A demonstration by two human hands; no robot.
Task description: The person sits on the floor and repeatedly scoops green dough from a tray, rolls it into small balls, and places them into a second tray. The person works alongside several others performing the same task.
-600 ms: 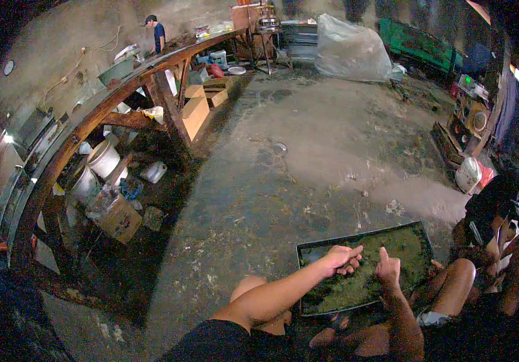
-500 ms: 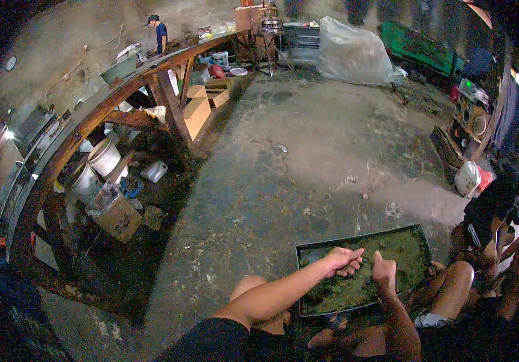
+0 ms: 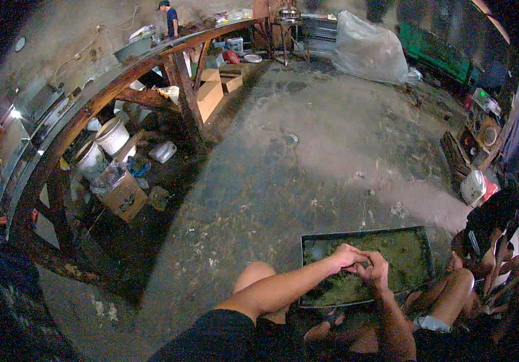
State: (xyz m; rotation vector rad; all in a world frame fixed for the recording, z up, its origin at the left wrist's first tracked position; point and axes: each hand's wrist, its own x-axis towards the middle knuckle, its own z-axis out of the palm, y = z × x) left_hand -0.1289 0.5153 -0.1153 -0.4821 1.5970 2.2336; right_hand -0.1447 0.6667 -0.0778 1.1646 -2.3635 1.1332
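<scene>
No text or number can be read; marks on the cardboard box (image 3: 123, 194) are too blurred.

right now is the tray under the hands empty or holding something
Not empty: dull green material covers most of the tray. How deep it lies, I cannot tell.

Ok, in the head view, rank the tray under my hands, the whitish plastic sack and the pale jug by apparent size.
1. Tray
2. Plastic sack
3. Jug
Nearness enlarges the tray; its true size against the sack is unsure.
</scene>
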